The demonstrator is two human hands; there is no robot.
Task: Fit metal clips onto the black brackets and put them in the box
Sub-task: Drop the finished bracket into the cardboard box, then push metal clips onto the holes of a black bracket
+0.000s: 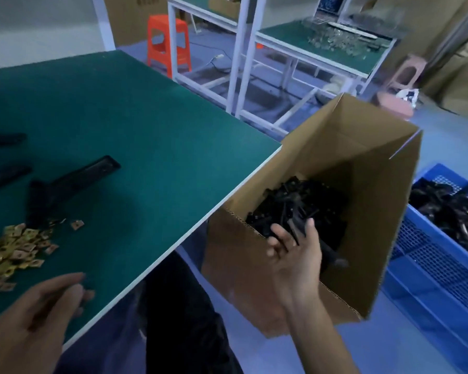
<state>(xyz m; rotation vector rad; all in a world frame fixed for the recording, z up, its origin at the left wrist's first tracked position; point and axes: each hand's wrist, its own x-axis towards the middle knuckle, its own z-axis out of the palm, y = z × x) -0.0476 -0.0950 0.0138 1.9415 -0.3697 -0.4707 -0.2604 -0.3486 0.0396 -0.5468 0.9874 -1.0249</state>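
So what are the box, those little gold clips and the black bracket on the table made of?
Box: corrugated cardboard, plain brown; the wavy fluting shows along its cut rim. Clips: thin metal, likely brass-plated, since they glint yellow. Black bracket: probably moulded plastic, dull matte, though blur leaves it open.

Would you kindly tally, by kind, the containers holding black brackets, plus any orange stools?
Cardboard box: 1
Blue crate: 1
Orange stool: 1
Total: 3
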